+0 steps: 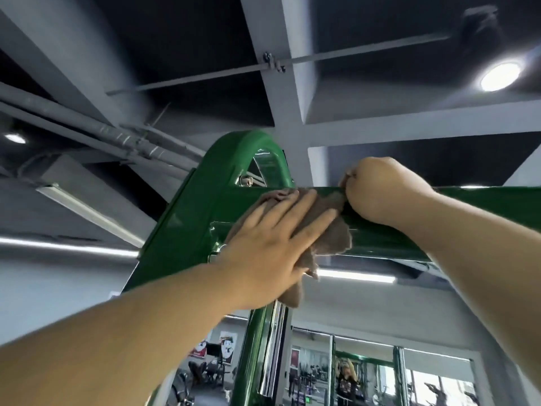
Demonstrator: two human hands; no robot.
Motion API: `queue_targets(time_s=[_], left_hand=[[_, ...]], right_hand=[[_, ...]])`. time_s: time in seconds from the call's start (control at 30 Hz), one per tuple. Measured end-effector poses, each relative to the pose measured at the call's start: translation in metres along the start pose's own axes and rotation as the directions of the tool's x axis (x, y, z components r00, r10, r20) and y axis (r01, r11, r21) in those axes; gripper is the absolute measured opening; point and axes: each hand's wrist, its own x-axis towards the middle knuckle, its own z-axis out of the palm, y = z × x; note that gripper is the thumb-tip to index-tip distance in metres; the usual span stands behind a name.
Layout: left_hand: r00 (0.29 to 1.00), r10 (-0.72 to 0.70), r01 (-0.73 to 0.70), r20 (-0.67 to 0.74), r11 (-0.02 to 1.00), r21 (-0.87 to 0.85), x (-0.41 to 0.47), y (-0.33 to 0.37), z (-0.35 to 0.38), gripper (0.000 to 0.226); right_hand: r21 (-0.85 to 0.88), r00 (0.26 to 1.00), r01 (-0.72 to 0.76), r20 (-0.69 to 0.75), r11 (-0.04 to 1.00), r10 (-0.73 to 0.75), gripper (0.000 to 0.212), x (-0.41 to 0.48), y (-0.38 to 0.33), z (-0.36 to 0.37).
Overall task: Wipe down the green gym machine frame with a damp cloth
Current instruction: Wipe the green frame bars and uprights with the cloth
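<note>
While you reach overhead with both arms, your left hand (272, 247) lies flat, fingers straight and a little spread, pressing the brown cloth (336, 235) against the near face of the green crossbeam (468, 212). It sits just right of where that beam joins the arched green housing (222, 177). Your right hand (377, 191) is curled into a fist at the beam's top edge and appears to pinch the cloth's right end there (the fingertips are turned away, so how much cloth they hold is hard to tell). A loose tail of cloth hangs below your left palm, in front of the green upright (251, 347).

Several things could go wrong from here:
- **Dropped cloth:** your left hand only presses, so if the right-hand pinch lets go while the palm lifts, the cloth will likely fall.
- **Snagged tail:** dragged leftward, the hanging tail could catch on the bolt heads at the joint or brush the chrome guide rods (275, 347) beside the upright.
- **Missed top face:** the top of the beam is out of your sight from this angle, so it is easy to skip or to smear rather than clean.
- **Uneven strokes:** working at full stretch overhead probably makes your pressure uneven, which would leave streaks on the glossy paint.

No bucket, basin or spray bottle is in view, so nothing can be said of any contents. Whether the cloth is damp cannot be judged either.
</note>
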Motion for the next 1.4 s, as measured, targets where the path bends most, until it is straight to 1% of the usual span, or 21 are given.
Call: queue_targets(time_s=[0.07,0.1,0.13,0.2,0.3,0.37,0.4,0.47,0.53,0.6,0.67,0.7,0.77,0.87,0.97,1.03,1.07,1.13,1.27,1.33,1.4], left_hand=[[0.978,-0.122,0.126,0.169,0.992,-0.016,-0.007,-0.032,-0.003,0.1],[0.961,-0.195,0.213,0.194,0.974,-0.073,-0.008,-0.048,-0.01,0.106],[0.942,-0.234,0.255,0.24,0.965,-0.063,-0.009,-0.061,-0.018,0.11],[0.934,-0.251,0.277,0.253,0.958,-0.071,-0.005,-0.064,-0.023,0.116],[0.976,-0.153,0.163,0.158,0.985,-0.054,0.012,-0.033,-0.02,0.117],[0.999,-0.023,0.025,0.037,0.998,-0.05,0.028,-0.005,-0.017,0.104],[1.0,0.028,-0.028,-0.013,0.999,-0.042,0.035,0.006,-0.015,0.099],[0.993,0.085,-0.087,-0.082,0.996,-0.021,0.042,0.009,-0.013,0.102],[0.997,0.064,-0.064,-0.032,0.998,0.001,0.033,-0.01,-0.012,0.11],[0.993,-0.068,0.068,0.093,0.998,-0.002,0.012,-0.039,-0.01,0.115],[0.954,-0.223,0.233,0.201,0.972,-0.023,-0.008,-0.063,-0.011,0.118],[0.935,-0.263,0.28,0.237,0.959,-0.041,-0.014,-0.07,-0.012,0.12],[0.928,-0.261,0.282,0.267,0.959,-0.042,-0.014,-0.079,-0.011,0.119],[0.952,-0.185,0.202,0.244,0.978,-0.046,-0.007,-0.076,-0.012,0.114],[0.984,-0.157,0.164,0.082,0.982,-0.088,0.011,-0.055,-0.012,0.118],[0.982,-0.188,0.185,-0.009,0.973,-0.137,0.031,-0.037,-0.013,0.105],[0.978,-0.207,0.201,-0.011,0.962,-0.186,0.042,-0.034,-0.017,0.094],[0.962,-0.257,0.272,0.089,0.924,-0.271,0.057,-0.038,-0.025,0.076],[0.917,-0.362,0.394,0.165,0.884,-0.251,0.069,-0.057,-0.029,0.075],[0.924,-0.355,0.38,0.141,0.891,-0.249,0.067,-0.052,-0.028,0.067],[0.947,-0.304,0.321,0.106,0.909,-0.265,0.07,-0.033,-0.031,0.053]], right_hand=[[0.015,0.999,-0.031,-0.038,0.999,0.032,0.019,-0.002,0.001,0.006],[-0.014,0.998,-0.024,-0.064,1.0,0.023,0.018,-0.003,0.002,0.008],[-0.041,0.997,-0.011,-0.078,0.999,0.008,0.018,-0.004,0.002,0.011],[-0.096,0.997,0.008,-0.069,0.995,-0.015,0.025,-0.003,0.004,0.012],[-0.039,1.0,0.021,-0.014,0.999,-0.022,0.025,0.002,0.005,0.003],[0.021,0.999,0.039,0.013,0.999,-0.039,0.019,0.002,0.007,-0.007],[0.055,0.999,0.049,0.005,0.997,-0.049,0.018,0.001,0.01,-0.011],[0.105,0.997,0.072,-0.046,0.992,-0.068,0.021,-0.001,0.016,-0.017],[0.181,0.995,0.075,-0.075,0.981,-0.062,0.031,-0.006,0.021,-0.02],[0.203,0.996,0.076,-0.063,0.976,-0.064,0.037,-0.012,0.023,-0.018],[0.17,0.994,0.1,-0.058,0.98,-0.091,0.036,-0.016,0.025,-0.014],[0.154,0.993,0.112,-0.063,0.982,-0.104,0.036,-0.017,0.025,-0.012],[0.13,0.99,0.127,-0.078,0.983,-0.118,0.036,-0.017,0.027,-0.009],[0.148,0.991,0.125,-0.07,0.981,-0.116,0.034,-0.015,0.028,-0.01],[0.211,0.988,0.088,-0.146,0.973,-0.058,0.035,-0.012,0.028,-0.01],[0.271,0.977,0.057,-0.215,0.961,0.003,0.035,-0.009,0.024,-0.008],[0.284,0.971,0.046,-0.236,0.958,0.024,0.034,-0.008,0.021,-0.006],[0.25,0.969,0.037,-0.245,0.967,0.026,0.032,-0.008,0.02,-0.001],[0.083,0.977,-0.001,-0.211,0.997,0.019,0.029,-0.015,0.043,-0.004],[0.016,0.981,-0.04,-0.191,0.999,0.042,0.03,-0.022,0.061,-0.011],[-0.042,0.977,-0.073,-0.202,0.996,0.063,0.03,-0.031,0.08,-0.019]])
